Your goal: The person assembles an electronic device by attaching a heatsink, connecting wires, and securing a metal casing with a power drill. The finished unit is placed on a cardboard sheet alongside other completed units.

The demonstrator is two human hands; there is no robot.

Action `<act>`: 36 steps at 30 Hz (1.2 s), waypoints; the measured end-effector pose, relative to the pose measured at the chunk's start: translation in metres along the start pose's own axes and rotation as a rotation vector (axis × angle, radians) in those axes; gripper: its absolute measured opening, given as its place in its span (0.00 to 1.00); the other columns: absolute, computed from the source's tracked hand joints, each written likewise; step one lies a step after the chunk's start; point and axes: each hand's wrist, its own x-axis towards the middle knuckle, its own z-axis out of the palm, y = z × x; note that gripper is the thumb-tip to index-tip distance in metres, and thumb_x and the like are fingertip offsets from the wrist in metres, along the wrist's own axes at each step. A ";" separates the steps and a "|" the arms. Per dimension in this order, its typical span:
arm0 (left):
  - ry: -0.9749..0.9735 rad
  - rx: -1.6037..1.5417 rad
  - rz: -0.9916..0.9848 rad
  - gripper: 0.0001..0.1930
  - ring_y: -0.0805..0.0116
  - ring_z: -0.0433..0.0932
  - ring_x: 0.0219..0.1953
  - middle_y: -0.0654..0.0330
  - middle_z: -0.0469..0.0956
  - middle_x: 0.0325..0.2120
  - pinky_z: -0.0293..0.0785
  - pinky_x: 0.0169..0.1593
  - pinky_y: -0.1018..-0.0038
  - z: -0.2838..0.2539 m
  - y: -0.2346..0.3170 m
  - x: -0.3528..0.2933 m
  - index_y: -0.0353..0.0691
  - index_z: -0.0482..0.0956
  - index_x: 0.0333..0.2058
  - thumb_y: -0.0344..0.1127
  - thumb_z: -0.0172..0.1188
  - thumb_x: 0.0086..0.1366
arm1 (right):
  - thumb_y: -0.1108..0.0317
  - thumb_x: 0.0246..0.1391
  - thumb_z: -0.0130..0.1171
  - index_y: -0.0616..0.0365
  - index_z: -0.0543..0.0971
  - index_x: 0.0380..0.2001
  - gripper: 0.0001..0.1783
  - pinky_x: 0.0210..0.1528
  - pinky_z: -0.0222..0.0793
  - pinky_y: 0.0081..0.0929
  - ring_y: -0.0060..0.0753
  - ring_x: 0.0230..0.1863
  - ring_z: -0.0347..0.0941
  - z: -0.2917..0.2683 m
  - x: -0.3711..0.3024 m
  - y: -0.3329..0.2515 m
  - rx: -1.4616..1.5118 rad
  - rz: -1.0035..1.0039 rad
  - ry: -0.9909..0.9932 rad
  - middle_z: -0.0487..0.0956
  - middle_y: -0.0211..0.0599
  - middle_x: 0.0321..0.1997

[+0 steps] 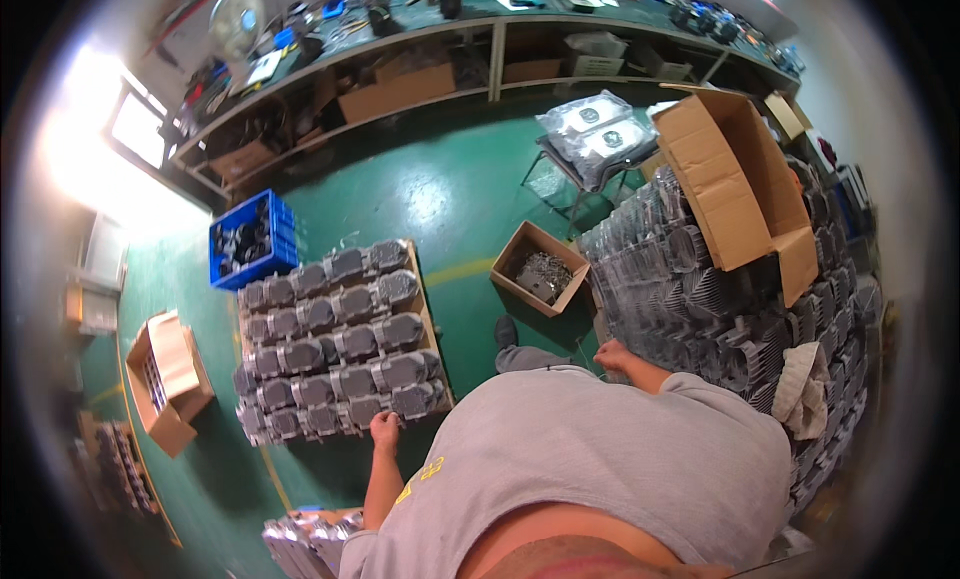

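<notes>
My left hand (385,428) is closed, its fingers curled at the near edge of rows of grey metal castings (350,382) laid out on a pallet. Whether it touches the closest casting, or what is between the fingers, is too small to tell. My right hand (613,356) is closed too, beside a tall stack of plastic-wrapped, finned castings (640,269). Something thin and wire-like shows by its fingertips, but I cannot make it out. Ahead of the right hand stands an open cardboard box (541,269) with small metal pieces inside.
A blue crate (284,229) of dark parts stands beyond the pallet. Another open carton (170,379) is at the left. A large carton (715,179) tops the right stack; a stool (575,174) holds bagged items. A long workbench (480,19) spans the back.
</notes>
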 end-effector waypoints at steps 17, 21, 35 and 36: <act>0.038 0.557 0.656 0.44 0.42 0.66 0.65 0.37 0.64 0.63 0.61 0.68 0.59 0.121 0.247 0.086 0.30 0.54 0.69 0.30 0.64 0.54 | 0.62 0.55 0.61 0.59 0.83 0.38 0.13 0.21 0.69 0.27 0.26 0.20 0.72 -0.089 0.133 -0.114 0.704 -0.158 0.295 0.80 0.34 0.25; 0.067 0.578 0.770 0.45 0.39 0.63 0.66 0.34 0.63 0.63 0.58 0.69 0.59 0.136 0.297 0.121 0.30 0.51 0.70 0.29 0.62 0.55 | 0.63 0.54 0.61 0.59 0.83 0.33 0.11 0.20 0.68 0.28 0.28 0.18 0.72 -0.065 0.158 -0.049 0.619 0.083 0.315 0.79 0.34 0.22; -0.440 0.539 0.390 0.30 0.62 0.83 0.39 0.50 0.84 0.40 0.78 0.45 0.69 0.183 0.488 0.351 0.32 0.72 0.59 0.33 0.65 0.57 | 0.58 0.50 0.64 0.57 0.86 0.30 0.13 0.29 0.75 0.33 0.33 0.26 0.81 -0.096 0.202 -0.223 0.730 0.197 0.277 0.84 0.39 0.27; -0.513 0.556 0.302 0.27 0.64 0.83 0.39 0.50 0.84 0.40 0.78 0.44 0.71 0.183 0.509 0.366 0.31 0.74 0.57 0.33 0.64 0.58 | 0.59 0.50 0.64 0.57 0.86 0.31 0.13 0.30 0.75 0.31 0.32 0.26 0.80 -0.106 0.223 -0.241 0.674 0.074 0.329 0.84 0.37 0.27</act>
